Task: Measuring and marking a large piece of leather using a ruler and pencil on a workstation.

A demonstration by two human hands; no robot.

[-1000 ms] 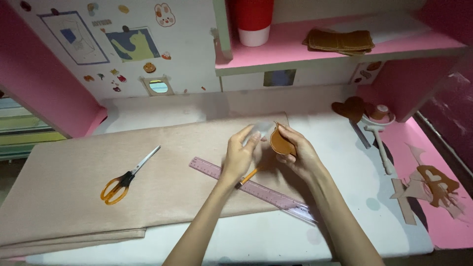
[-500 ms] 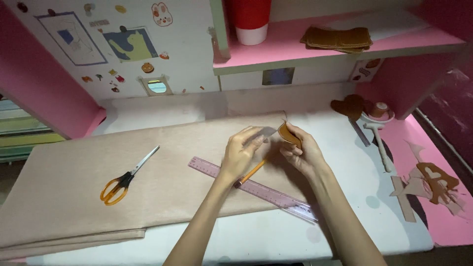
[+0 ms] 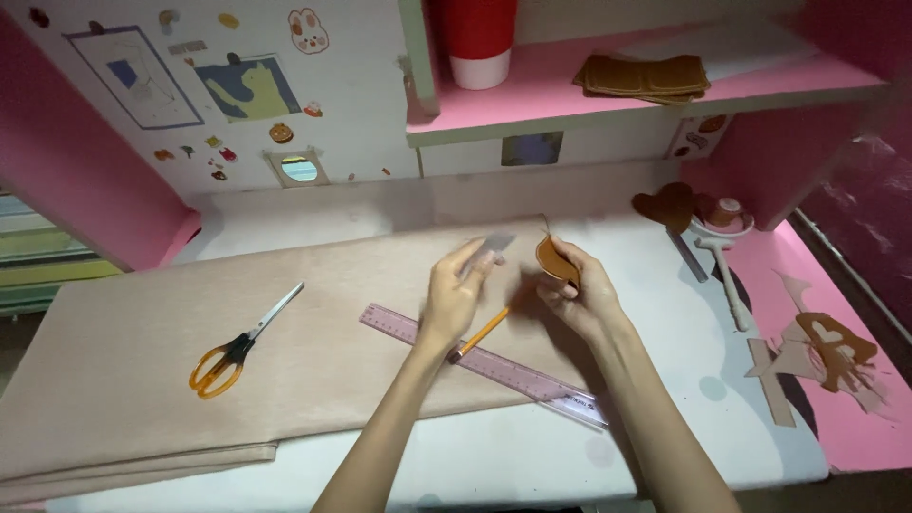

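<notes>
Over the middle of the desk, both hands hover just above a folded beige cloth [image 3: 190,380]. The right hand [image 3: 578,294] pinches a small brown cutout [image 3: 554,258] between thumb and fingertips, holding it upright above the cloth's far edge. The left hand [image 3: 456,296] has its fingers curled around a small pale, blurred piece [image 3: 492,244]; what that piece is cannot be told. A yellow pencil [image 3: 480,333] pokes out below the left palm, its tip towards the near side, and seems tucked in that hand.

Just near of the hands a pink ruler [image 3: 475,361] lies slanted across the cloth. Orange-handled scissors [image 3: 233,347] rest well to the left, on the cloth.

As for progress: the cutout is already cut to shape, and more brown shapes lie at the far right beside brown scraps [image 3: 826,347] on a pink sheet, with a stack of brown pieces [image 3: 644,76] on the shelf. No marks or cuts show on the cloth, so whatever is meant for it looks not yet begun.
</notes>
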